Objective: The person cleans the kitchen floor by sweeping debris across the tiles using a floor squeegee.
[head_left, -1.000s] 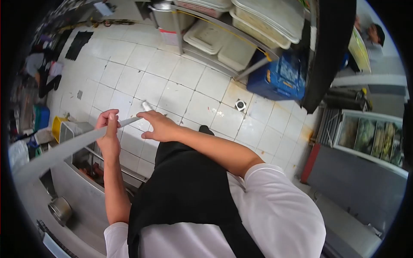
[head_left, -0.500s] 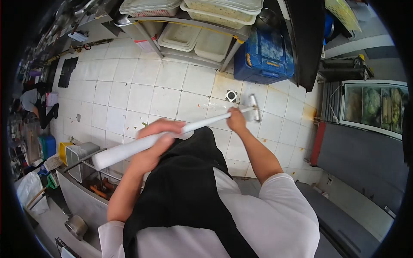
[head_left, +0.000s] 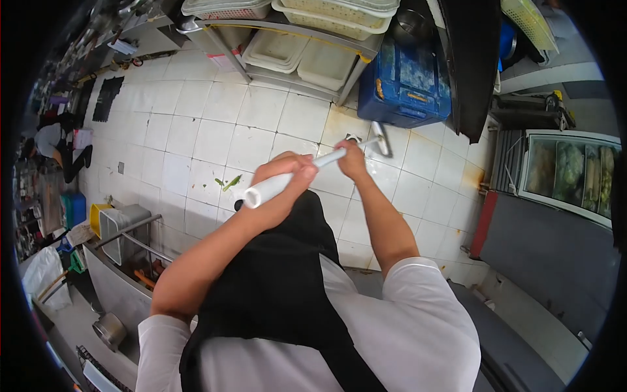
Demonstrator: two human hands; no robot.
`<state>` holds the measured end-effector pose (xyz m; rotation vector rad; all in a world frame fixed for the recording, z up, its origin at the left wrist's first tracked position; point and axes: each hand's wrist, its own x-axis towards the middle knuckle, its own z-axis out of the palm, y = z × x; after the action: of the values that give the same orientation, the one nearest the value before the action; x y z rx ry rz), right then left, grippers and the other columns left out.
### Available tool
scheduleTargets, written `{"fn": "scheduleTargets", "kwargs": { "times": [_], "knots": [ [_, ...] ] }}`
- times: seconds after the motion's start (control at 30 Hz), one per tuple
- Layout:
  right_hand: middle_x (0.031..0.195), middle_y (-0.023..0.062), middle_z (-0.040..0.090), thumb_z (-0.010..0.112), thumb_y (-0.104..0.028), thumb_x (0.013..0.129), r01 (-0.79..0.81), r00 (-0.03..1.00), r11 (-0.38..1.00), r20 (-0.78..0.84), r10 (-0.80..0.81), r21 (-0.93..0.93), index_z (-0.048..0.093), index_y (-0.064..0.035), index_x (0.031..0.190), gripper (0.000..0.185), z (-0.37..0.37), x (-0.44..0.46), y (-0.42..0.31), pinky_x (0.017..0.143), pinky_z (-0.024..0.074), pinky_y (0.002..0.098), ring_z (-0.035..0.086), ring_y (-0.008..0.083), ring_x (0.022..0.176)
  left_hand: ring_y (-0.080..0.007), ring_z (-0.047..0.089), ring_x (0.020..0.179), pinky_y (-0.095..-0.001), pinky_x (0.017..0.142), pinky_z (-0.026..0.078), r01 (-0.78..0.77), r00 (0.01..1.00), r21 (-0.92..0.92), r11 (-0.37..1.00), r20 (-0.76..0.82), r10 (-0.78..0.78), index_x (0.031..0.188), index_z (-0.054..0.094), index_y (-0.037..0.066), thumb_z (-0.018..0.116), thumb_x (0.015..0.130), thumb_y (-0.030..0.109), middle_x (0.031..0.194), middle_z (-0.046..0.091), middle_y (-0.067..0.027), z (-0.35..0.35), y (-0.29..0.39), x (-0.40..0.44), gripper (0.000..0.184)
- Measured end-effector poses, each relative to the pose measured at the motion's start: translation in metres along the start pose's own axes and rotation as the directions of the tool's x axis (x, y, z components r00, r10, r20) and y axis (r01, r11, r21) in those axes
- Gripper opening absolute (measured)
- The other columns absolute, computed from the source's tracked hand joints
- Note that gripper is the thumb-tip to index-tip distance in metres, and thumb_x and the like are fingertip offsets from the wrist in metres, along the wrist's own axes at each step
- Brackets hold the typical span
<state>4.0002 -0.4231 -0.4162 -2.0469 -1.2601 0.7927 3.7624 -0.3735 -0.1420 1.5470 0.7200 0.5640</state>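
Near the centre, the fingers of the left hand [head_left: 285, 180] are curled closed around the upper end of a long-handled tool [head_left: 330, 157], while the right hand [head_left: 353, 160] closes around the shaft lower down, toward 1 o'clock. The tool's flat head [head_left: 383, 140] points out toward 2 o'clock, over the tiled floor [head_left: 258, 140] and near a big blue tub [head_left: 400, 112]. That tub is lidded, so its contents are hidden, and a dark metal bowl [head_left: 411, 27] sits on top. At 12 o'clock, a steel shelf [head_left: 294, 87] carries 2 pale tubs [head_left: 326, 66] side by side on its lower level; what they hold cannot be made out. Out at 3 o'clock, a glass-fronted case [head_left: 567, 208] keeps leafy green and pale produce [head_left: 569, 168] in divided sections. At 9 o'clock stand a grey bin [head_left: 124, 236] and a yellow bin [head_left: 96, 219], contents unclear. A steel pot [head_left: 117, 328] lies tilted at 8 o'clock, too dark inside to read.
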Motion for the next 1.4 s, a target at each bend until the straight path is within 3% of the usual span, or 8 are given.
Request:
{"fn": "scheduleTargets", "kwargs": {
  "times": [0.27,0.43,0.57,0.63,0.73,0.9,1.07,1.4],
  "knots": [
    [0.1,0.0166,0.07,0.066,-0.003,0.08,0.139,0.952,0.988,0.285,-0.114,-0.071,0.074,-0.0078,0.094,0.017,0.007,-0.012,-0.129,0.09,0.0536,0.0465,0.064,0.0382,0.103,-0.0355,0.064,0.124,-0.0471,0.103,0.048,0.012,0.993,0.02,1.0,-0.115,-0.01,0.071,0.056,0.003,0.057,0.107,0.031,0.097,0.067,-0.0152,-0.056,0.083,-0.058,0.045],
    [0.095,0.0164,0.07,0.07,-0.011,0.087,0.162,0.985,0.986,0.054,-0.164,0.036,0.073,-0.0063,0.093,0.008,-0.012,-0.032,-0.165,0.088,0.0531,0.0479,0.065,0.0375,0.098,-0.0276,0.071,0.077,-0.0627,0.107,0.049,-0.235,0.972,0.027,0.972,-0.002,0.236,0.069,0.062,0.002,0.077,0.091,0.033,0.072,0.065,-0.0124,-0.059,0.124,-0.049,0.041],
    [0.088,0.0164,0.068,0.073,-0.015,0.091,0.277,0.937,0.957,-0.248,-0.247,0.091,0.071,-0.0023,0.091,0.013,-0.026,-0.024,-0.156,0.077,0.0512,0.0418,0.066,0.0352,0.084,-0.0386,0.073,0.108,-0.044,0.092,0.059,-0.231,0.959,0.141,0.963,0.201,0.201,0.069,0.058,0.001,0.087,0.081,0.017,0.08,0.069,-0.0104,-0.044,0.142,-0.045,0.035],
    [0.087,0.0167,0.067,0.072,-0.012,0.092,0.342,0.9,0.937,-0.312,-0.305,0.07,0.07,-0.0023,0.093,0.01,-0.03,-0.013,-0.143,0.077,0.0514,0.0407,0.066,0.035,0.084,-0.0366,0.073,0.104,-0.0464,0.096,0.059,-0.266,0.948,0.164,0.95,0.222,0.227,0.072,0.059,0.001,0.086,0.08,0.012,0.081,0.068,-0.0094,-0.04,0.138,-0.042,0.03],
    [0.099,0.021,0.07,0.072,-0.012,0.091,0.3,0.934,0.945,-0.241,-0.264,0.13,0.068,-0.0049,0.097,0.01,-0.025,0.007,-0.12,0.096,0.0517,0.0482,0.065,0.0455,0.11,-0.0372,0.07,0.114,-0.0462,0.098,0.058,-0.325,0.927,0.211,0.922,0.263,0.267,0.077,0.062,0.002,0.083,0.082,0.01,0.088,0.07,-0.0078,-0.026,0.109,-0.037,0.023],
    [0.1,0.0177,0.07,0.071,-0.004,0.087,0.413,0.873,0.902,-0.339,-0.351,0.128,0.068,-0.0041,0.096,0.009,-0.011,0.043,-0.06,0.113,0.0441,0.0509,0.066,0.04,0.108,-0.0356,0.058,0.133,-0.0432,0.1,0.055,-0.402,0.892,0.32,0.858,0.346,0.289,0.083,0.067,0.006,0.079,0.089,0.019,0.109,0.072,-0.0082,0.007,0.033,-0.02,0.018],
    [0.096,0.0143,0.067,0.07,-0.006,0.086,0.445,0.835,0.894,-0.381,-0.397,0.044,0.066,-0.0046,0.091,0.007,0.003,0.058,-0.017,0.113,0.0439,0.0502,0.065,0.0379,0.103,-0.0346,0.045,0.145,-0.0432,0.108,0.049,-0.369,0.877,0.404,0.837,0.45,0.169,0.085,0.071,0.008,0.069,0.097,0.033,0.13,0.067,-0.011,0.024,-0.013,-0.017,0.028],
    [0.09,0.0155,0.064,0.07,-0.006,0.084,0.421,0.898,0.906,-0.167,-0.408,0.05,0.063,-0.0047,0.086,0.008,0.004,0.024,-0.041,0.109,0.0477,0.0471,0.064,0.0395,0.092,-0.0363,0.05,0.141,-0.0439,0.106,0.051,-0.332,0.907,0.366,0.87,0.377,0.187,0.085,0.07,0.006,0.072,0.095,0.029,0.124,0.07,-0.0121,0.009,0.004,-0.038,0.025]
  ]
}}
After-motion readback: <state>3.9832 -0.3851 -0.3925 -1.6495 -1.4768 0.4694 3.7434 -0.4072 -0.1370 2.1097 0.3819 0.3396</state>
